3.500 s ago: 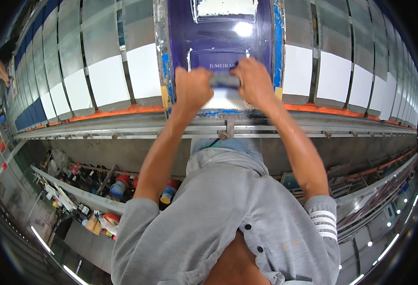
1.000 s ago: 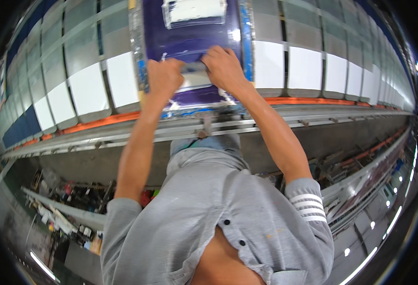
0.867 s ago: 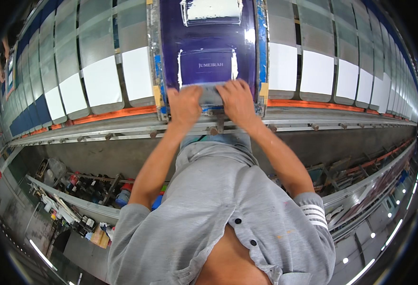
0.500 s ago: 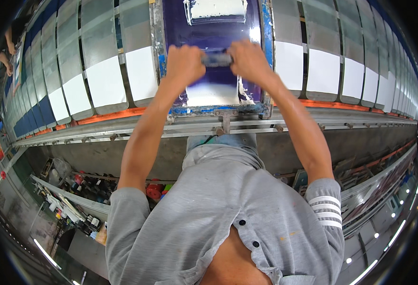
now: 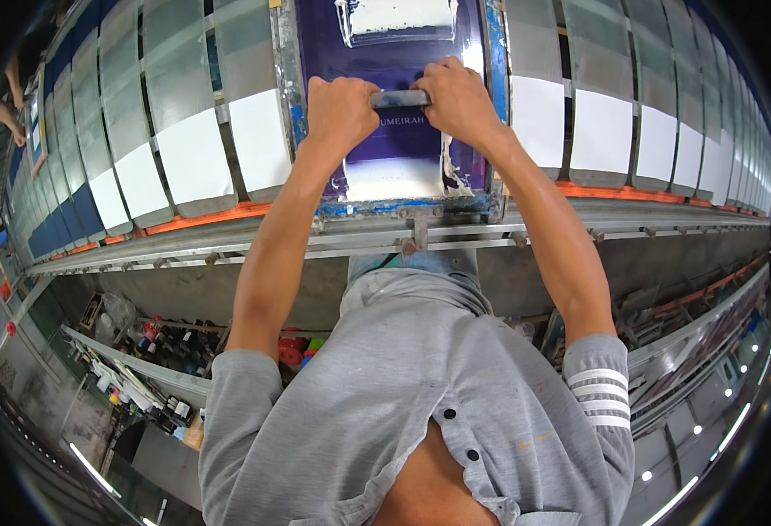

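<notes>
Both my hands are wrapped round the grey bar of a squeegee point(image 5: 400, 99), my left hand point(image 5: 342, 110) on its left end and my right hand point(image 5: 457, 96) on its right. The bar lies level over the purple mesh of a printing screen point(image 5: 364, 151). Pale lettering shows on the mesh just below the bar, partly covered by my hands. Thick white ink point(image 5: 394, 181) lies along the near end of the mesh, with smears up its right side. Beyond my hands, at the far end, sits another white ink patch point(image 5: 399, 19). The squeegee's blade is hidden.
Blue-stained frame edges point(image 5: 495, 79) bound the screen. Rows of grey boards with white sheets point(image 5: 194, 158) run left and right. A metal rail point(image 5: 350, 243) passes between my body and the screen. Another person's hand point(image 5: 9, 123) shows at far left; bottles and tools point(image 5: 171, 346) crowd the lower left.
My hands and the squeegee, blurred before, now look sharp and have shifted slightly away from me. Pale lettering on the mesh has come into sight below the bar.
</notes>
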Tool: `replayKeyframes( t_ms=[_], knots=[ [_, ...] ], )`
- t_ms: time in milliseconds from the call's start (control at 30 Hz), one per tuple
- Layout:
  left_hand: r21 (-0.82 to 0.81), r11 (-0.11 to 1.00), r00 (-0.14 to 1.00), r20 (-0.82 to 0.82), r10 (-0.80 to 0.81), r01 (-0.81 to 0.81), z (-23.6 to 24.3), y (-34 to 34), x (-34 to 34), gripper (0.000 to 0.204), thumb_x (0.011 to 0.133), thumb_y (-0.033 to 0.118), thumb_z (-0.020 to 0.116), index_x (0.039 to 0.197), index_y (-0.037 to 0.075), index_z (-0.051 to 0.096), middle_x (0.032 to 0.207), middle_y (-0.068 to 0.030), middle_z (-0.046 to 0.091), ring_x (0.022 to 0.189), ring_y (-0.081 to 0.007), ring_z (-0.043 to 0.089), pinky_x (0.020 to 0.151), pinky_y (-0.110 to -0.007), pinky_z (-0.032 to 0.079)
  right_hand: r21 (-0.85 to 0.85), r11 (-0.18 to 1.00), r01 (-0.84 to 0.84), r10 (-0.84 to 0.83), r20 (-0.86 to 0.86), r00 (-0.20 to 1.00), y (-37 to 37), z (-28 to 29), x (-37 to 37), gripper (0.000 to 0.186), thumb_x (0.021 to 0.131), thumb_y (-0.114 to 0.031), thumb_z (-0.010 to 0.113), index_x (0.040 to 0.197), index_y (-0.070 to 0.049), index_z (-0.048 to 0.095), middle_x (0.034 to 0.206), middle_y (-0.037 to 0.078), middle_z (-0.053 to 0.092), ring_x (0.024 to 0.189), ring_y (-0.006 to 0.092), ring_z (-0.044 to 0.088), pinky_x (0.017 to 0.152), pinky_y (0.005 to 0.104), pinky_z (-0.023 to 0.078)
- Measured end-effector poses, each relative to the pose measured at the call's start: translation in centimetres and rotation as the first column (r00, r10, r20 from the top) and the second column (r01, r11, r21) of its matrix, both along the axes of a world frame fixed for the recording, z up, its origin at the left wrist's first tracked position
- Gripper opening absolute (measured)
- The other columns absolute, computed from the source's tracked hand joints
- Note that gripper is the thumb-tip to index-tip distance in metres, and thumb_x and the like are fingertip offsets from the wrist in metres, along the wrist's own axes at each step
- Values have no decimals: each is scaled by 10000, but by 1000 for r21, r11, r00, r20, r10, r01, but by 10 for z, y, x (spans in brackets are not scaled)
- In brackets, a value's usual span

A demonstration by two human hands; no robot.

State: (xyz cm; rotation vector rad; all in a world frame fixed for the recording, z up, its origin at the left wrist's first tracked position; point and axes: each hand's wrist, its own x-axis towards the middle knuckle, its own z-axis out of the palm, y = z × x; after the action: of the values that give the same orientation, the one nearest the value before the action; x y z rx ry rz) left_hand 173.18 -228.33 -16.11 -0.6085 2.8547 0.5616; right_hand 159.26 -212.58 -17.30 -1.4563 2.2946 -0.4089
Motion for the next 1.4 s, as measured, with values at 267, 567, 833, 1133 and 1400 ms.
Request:
replayKeyframes(
  t_ms=[267, 567, 833, 1133, 1400],
  knots=[
    [106, 994, 997, -77, -8, 16, -2, 62, 101, 307, 690, 76, 699, 972, 118, 816, 929, -103, 770, 838, -274, 726, 800, -455, 408, -19, 1000, 23, -18, 250, 968, 76, 25, 81, 454, 775, -161, 802, 1207, -52, 718, 1107, 138, 672, 1149, 333, 597, 1042, 411, 470],
    [412, 904, 759, 624, -186, -118, -23, 0, 19, 435, 617, 81, 759, 1048, 42, 809, 969, -270, 751, 946, -404, 733, 850, -460, 580, -135, 766, 628, -643, -150, 751, 82, -52, -24, 696, 882, -423, 774, 1348, 60, 588, 1237, 220, 561, 1181, 382, 527, 978, 464, 491],
    [184, 979, 982, 183, 56, -90, 1, -34, -17, 386, 674, 47, 706, 1040, 94, 820, 940, -179, 776, 874, -379, 730, 832, -412, 545, -175, 771, 612, -636, -200, 745, 75, -49, -31, 564, 790, -273, 792, 1240, 27, 633, 1175, 184, 586, 1158, 374, 563, 946, 475, 524],
    [-18, 997, 928, -368, 59, -71, -18, 94, 121, 560, 654, -59, 641, 1187, 95, 716, 1223, -49, 721, 1134, -203, 668, 852, -416, 387, -386, 752, 535, -627, -168, 761, 76, -59, -35, 521, 760, -288, 767, 1145, 51, 675, 1125, 202, 600, 1119, 395, 573, 952, 484, 501],
    [26, 1000, 935, -355, -7, 18, -12, 29, 167, 498, 669, -56, 637, 1147, 72, 696, 1158, -58, 727, 1112, -214, 665, 868, -445, 387, -505, 684, 526, -628, -41, 777, 26, -60, 11, 323, 703, -236, 741, 882, -1, 609, 945, 192, 591, 955, 396, 562, 849, 528, 458]
  ],
)
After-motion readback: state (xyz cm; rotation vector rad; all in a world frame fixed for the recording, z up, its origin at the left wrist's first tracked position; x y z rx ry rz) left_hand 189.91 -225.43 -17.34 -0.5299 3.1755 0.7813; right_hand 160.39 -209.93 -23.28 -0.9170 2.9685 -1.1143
